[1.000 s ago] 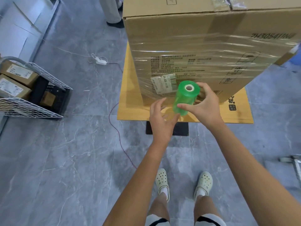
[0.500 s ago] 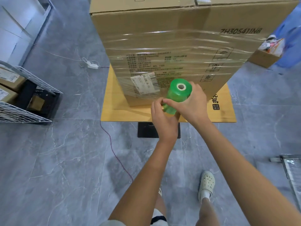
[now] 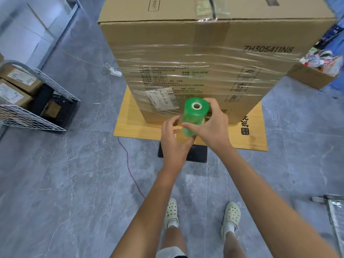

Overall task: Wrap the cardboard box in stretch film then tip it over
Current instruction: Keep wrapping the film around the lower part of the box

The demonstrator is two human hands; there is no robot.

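Observation:
A tall cardboard box [image 3: 204, 43] stands upright on a yellow board [image 3: 126, 118], its middle and lower part bound in several turns of clear stretch film. In front of the box's lower face I hold a green roll of stretch film [image 3: 193, 114] upright. My right hand [image 3: 212, 125] grips the roll from the right, fingers curled round it. My left hand [image 3: 175, 142] is at the roll's lower end, its fingers curled round the bottom of the roll. The box's far sides are hidden.
A wire cart [image 3: 28, 101] with small boxes stands at the left. An open carton of clutter [image 3: 312, 75] sits at the right of the box. A red cable [image 3: 130, 168] and a black base [image 3: 182, 151] lie on the grey floor near my feet.
My left hand closed in on the roll's lower end from below. My view shifted, so the box now appears more centred and closer. Both feet stand side by side again.

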